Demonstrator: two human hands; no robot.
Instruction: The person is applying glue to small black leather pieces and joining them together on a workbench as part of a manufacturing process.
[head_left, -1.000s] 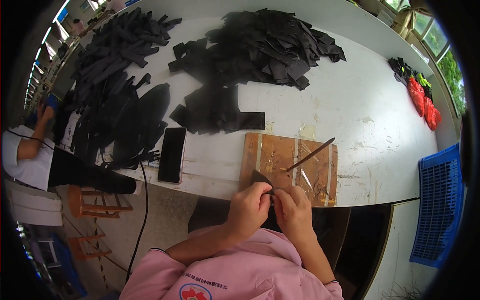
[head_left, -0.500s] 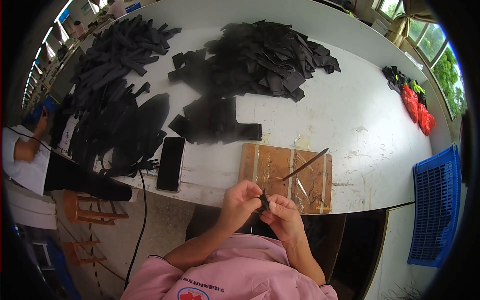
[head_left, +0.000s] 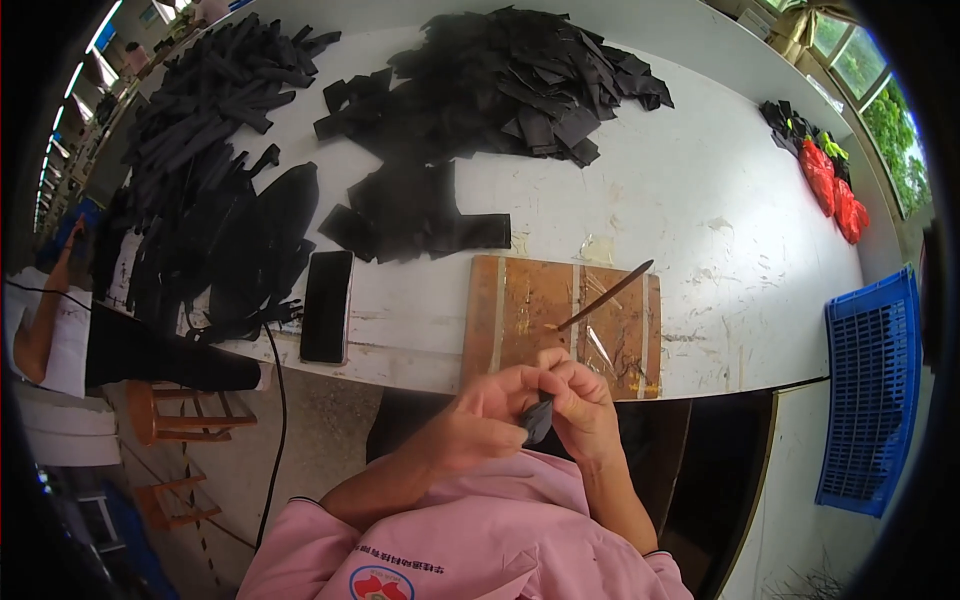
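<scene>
Close to my chest, at the table's front edge, both hands grip one small piece of black fabric [head_left: 538,420]. My left hand [head_left: 478,418] pinches its lower left side between thumb and curled fingers. My right hand [head_left: 583,405] holds the upper end, with its fingertips meeting those of the left. Part of the fabric is hidden by the fingers. Just beyond the hands lies a brown wooden board [head_left: 530,310] with pale tape strips. A thin dark stick [head_left: 607,295] slants up over the board.
A heap of flat black fabric pieces [head_left: 520,90] covers the table's far middle, and rolled black strips [head_left: 215,90] pile at far left. A phone [head_left: 326,308] lies left of the board. At right are red bags [head_left: 818,178] and a blue crate [head_left: 868,390]. Another person [head_left: 50,320] is at left.
My hands have turned the black fabric, and more of it now shows below the fingers. The left fingers have come over toward the right hand. The table appears higher in the view.
</scene>
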